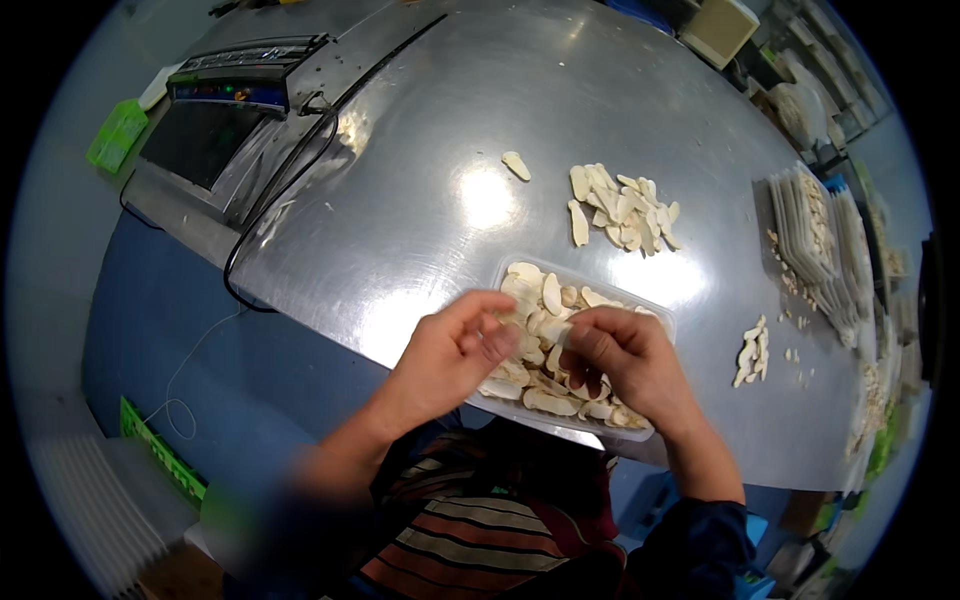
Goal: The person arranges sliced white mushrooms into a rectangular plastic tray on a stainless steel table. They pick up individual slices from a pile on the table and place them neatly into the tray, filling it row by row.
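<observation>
A clear plastic tub [640,434] filled with pale, cream-coloured mushroom slices [550,402] stands at the table's near edge. Over its right half is my right hand [630,362], thumb and fingers pinched on a pale mushroom slice [553,331]. My left hand [450,352] hovers by the tub's left side, its thumb and forefinger apart and slightly blurred; I see nothing gripped in it. Beyond the tub lies a loose pile of similar slices [628,208] on the metal table [420,190]. One single slice [516,166] rests left of that pile.
At the far left sits a dark flat device with a control panel [230,92]; its black cable [262,215] runs over the table edge. Stacked clear trays [800,225] stand on the right, with scraps beside them. A small slice cluster [751,352] lies nearer. A green basket [155,450] is lower left.
</observation>
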`<state>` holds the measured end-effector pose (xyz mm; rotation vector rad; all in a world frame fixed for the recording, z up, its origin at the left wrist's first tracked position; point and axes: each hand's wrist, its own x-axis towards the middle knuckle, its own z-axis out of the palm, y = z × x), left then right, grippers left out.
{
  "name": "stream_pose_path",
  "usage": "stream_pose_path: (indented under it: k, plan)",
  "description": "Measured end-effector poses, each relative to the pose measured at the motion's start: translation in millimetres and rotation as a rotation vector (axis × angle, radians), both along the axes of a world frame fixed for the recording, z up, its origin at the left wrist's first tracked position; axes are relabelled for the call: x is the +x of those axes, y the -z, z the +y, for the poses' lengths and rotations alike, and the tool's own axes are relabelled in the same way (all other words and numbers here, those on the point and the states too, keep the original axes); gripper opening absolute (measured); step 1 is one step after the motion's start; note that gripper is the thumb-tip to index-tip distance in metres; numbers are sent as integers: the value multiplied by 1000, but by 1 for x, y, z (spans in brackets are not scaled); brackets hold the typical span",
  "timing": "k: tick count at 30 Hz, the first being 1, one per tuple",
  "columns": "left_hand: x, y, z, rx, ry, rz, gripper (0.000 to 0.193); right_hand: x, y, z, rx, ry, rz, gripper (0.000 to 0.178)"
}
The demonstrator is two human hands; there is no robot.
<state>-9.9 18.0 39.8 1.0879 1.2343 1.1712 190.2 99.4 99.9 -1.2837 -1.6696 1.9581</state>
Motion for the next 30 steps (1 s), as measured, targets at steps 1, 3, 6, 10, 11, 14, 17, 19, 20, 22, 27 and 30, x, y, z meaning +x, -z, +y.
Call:
stream_pose_path:
  k: [1, 3, 6, 10, 11, 14, 17, 19, 20, 22, 27, 30]
  plan:
    - [8, 2, 2, 54, -18, 18, 19, -2, 1, -2, -18, -18, -29, 22]
    - [8, -4, 5, -44, 7, -54, 14, -5, 1, -4, 3, -27, -37, 20]
    - [11, -9, 10, -104, -18, -146, 17, -2, 18, -6, 479, -46, -115, 14]
    - [11, -8, 12, -146, -7, -136, 16, 3, 23, 0, 929, -127, -134, 20]
    - [11, -8, 13, -164, 2, -136, 16, 4, 24, 3, 954, -135, -134, 21]
    - [12, -1, 17, -56, -97, -84, 17, 5, 30, 13, 1041, -140, -158, 23]
    - [-4, 6, 20, 5, -373, 135, 19, 6, 39, 30, 1136, -135, -270, 21]
    - [-16, 22, 24, 64, -505, 233, 19, 8, 46, 37, 1164, -126, -307, 20]
    - [-22, 32, 24, 78, -545, 286, 19, 8, 50, 40, 1178, -123, -323, 19]
    - [-29, 46, 23, 94, -572, 330, 19, 7, 56, 43, 1184, -113, -331, 20]
    - [-28, 50, 22, 68, -550, 380, 19, 5, 63, 46, 1160, -100, -367, 21]
    - [-29, 51, 22, 67, -554, 369, 19, 4, 62, 45, 1154, -84, -386, 22]
